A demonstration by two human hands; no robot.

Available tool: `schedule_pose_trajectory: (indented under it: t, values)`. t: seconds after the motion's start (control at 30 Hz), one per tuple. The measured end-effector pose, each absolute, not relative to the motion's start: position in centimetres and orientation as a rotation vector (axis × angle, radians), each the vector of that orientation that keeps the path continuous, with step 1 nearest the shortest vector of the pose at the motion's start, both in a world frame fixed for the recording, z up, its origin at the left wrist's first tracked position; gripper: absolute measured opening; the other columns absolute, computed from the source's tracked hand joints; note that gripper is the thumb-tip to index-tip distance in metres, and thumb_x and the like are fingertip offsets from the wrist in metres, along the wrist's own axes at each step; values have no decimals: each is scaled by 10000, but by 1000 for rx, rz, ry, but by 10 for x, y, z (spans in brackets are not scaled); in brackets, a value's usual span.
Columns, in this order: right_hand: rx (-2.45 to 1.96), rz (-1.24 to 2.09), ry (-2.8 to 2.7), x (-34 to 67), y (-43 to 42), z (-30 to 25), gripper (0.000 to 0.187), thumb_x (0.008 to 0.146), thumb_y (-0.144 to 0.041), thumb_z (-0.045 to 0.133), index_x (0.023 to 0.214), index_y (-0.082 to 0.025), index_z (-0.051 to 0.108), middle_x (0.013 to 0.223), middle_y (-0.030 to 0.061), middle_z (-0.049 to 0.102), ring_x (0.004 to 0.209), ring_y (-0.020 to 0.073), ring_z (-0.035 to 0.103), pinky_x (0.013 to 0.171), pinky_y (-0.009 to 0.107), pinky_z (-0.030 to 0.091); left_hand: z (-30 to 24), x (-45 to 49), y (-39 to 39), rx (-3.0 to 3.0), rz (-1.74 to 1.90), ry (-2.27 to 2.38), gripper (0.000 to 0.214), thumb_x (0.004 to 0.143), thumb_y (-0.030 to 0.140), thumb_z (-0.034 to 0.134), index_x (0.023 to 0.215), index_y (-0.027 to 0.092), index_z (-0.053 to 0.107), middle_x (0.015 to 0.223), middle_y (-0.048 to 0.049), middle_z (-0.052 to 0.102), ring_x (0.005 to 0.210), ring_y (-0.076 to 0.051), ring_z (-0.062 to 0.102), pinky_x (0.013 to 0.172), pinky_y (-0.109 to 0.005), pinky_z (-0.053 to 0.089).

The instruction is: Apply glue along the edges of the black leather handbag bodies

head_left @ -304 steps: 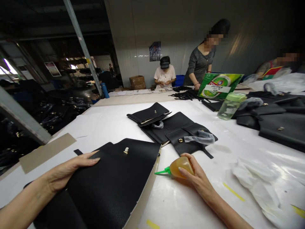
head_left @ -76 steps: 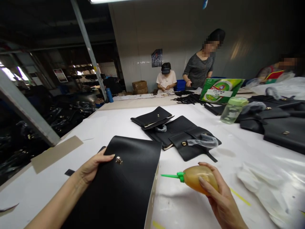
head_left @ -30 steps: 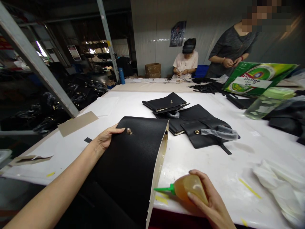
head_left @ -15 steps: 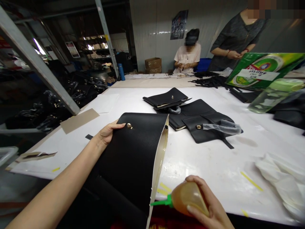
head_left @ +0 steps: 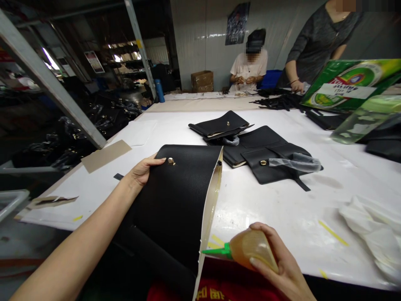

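My left hand [head_left: 144, 169] grips the far left edge of a black leather bag piece [head_left: 178, 200], thumb on its front beside a gold clasp [head_left: 171, 161]; its other fingers are hidden behind. The piece is tilted toward me, and its right side gapes, showing a pale lining edge [head_left: 210, 200]. Around a squeeze bottle [head_left: 250, 247] of amber liquid, probably glue, my right hand [head_left: 275, 255] is closed. The bottle lies sideways, its green nozzle [head_left: 216, 251] pointing left with the tip at the lower part of that pale edge.
Black bag parts [head_left: 266, 156] lie farther back on the white table [head_left: 238, 205]. A green carton [head_left: 347, 85] and a pale green bottle [head_left: 363, 121] stand at right, above a crumpled white cloth [head_left: 372, 234]. Cardboard [head_left: 106, 155] lies at left. Two people work across the table.
The nozzle tip has moved slightly up along the pale edge, with my right hand and bottle. My left hand keeps its grip. The co-worker at right has lowered a hand toward the table.
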State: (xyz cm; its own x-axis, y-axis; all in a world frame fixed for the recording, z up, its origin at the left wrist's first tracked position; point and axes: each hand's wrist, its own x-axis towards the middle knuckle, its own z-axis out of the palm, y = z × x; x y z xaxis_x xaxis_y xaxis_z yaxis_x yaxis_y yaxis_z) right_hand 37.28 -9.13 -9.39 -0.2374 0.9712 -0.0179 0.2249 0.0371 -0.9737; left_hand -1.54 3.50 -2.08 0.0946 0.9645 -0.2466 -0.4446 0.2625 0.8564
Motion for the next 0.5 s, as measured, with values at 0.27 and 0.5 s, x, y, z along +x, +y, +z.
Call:
schedule_pose_trajectory:
  t: [0.27,0.5]
  values:
    - [-1180,1217,-1606,377,-91,-104,459,750,-422,695,1150,-256,542,1156,78,568,1052,277,570,877,308,497,-22,-16,36,704,1177,950,565,713,9,599,1246,188,545,884,-62,745,747,-207,711,720,-314,598]
    - [-1058,1272,-1684,379,-88,-103,440,754,-384,701,1146,-273,534,1148,68,553,1040,272,566,860,308,501,-21,-16,38,703,1164,938,540,726,8,591,1235,181,552,901,-73,744,760,-212,711,712,-329,601]
